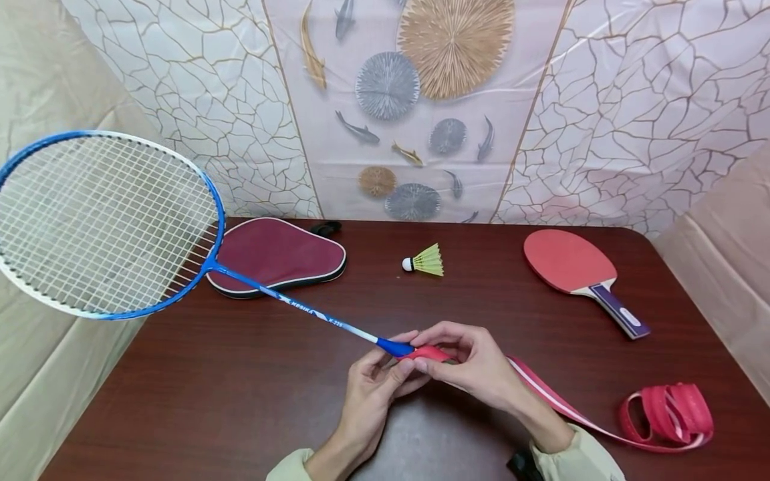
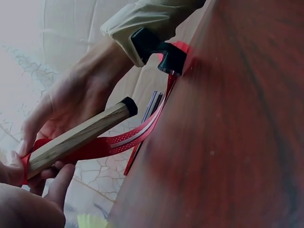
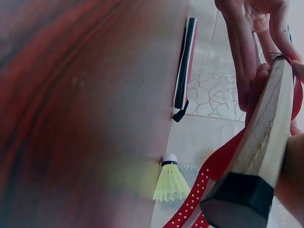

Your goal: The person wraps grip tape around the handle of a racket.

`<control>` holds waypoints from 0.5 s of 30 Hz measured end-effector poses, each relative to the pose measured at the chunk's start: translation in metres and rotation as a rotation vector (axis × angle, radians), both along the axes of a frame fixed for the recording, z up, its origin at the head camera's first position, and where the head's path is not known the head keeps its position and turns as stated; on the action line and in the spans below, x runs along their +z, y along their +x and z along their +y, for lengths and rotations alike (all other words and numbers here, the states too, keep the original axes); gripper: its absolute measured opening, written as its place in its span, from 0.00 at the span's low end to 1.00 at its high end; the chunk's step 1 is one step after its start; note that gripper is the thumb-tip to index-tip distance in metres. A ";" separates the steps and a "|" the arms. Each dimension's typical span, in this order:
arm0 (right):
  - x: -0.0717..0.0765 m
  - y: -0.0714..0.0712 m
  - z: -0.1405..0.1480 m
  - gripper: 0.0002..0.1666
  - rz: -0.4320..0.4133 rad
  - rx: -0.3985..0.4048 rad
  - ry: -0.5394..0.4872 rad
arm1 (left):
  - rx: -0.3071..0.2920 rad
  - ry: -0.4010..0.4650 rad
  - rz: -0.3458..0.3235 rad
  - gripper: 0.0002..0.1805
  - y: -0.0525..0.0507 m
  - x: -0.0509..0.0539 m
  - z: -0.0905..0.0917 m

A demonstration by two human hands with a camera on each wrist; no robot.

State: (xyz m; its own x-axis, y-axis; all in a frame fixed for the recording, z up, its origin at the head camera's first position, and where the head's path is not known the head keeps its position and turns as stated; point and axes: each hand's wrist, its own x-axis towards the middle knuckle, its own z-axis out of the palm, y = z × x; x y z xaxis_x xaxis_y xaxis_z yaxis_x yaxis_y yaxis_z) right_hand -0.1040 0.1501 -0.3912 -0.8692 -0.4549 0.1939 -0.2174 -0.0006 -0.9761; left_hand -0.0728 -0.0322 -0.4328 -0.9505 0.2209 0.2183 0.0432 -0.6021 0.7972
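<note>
A blue and white badminton racket [image 1: 295, 304] is held up over the table, its head to the left. My left hand [image 1: 373, 394] grips it where the shaft meets the handle. My right hand [image 1: 481, 367] pinches red grip tape [image 1: 432, 353] at that same spot. The wooden handle [image 2: 78, 135] is bare below the tape, with a black end cap [image 2: 129, 107]. From the handle the perforated tape [image 3: 190, 204] with its pale stripe trails off to a loose red coil [image 1: 674, 414] on the table at the right.
On the dark wooden table [image 1: 240, 401] lie a maroon paddle case [image 1: 277, 254] at the back left, a yellow shuttlecock [image 1: 426, 260] at the back middle and a red table tennis paddle [image 1: 568, 260] at the back right. A patterned cloth [image 1: 391, 153] hangs behind.
</note>
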 end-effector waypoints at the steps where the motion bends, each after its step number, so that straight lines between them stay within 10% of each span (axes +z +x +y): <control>1: 0.000 0.000 0.000 0.16 -0.009 0.004 -0.002 | 0.000 0.009 0.001 0.20 0.000 0.000 0.000; 15: -0.002 0.000 -0.001 0.10 -0.020 0.008 -0.014 | -0.010 0.020 -0.023 0.22 -0.001 0.001 -0.005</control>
State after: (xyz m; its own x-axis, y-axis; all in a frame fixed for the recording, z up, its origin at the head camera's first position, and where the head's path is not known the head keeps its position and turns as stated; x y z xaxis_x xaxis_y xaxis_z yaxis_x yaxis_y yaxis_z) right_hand -0.1037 0.1490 -0.3930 -0.8692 -0.4593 0.1832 -0.1983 -0.0157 -0.9800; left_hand -0.0740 -0.0368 -0.4313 -0.9533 0.2258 0.2007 0.0189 -0.6184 0.7856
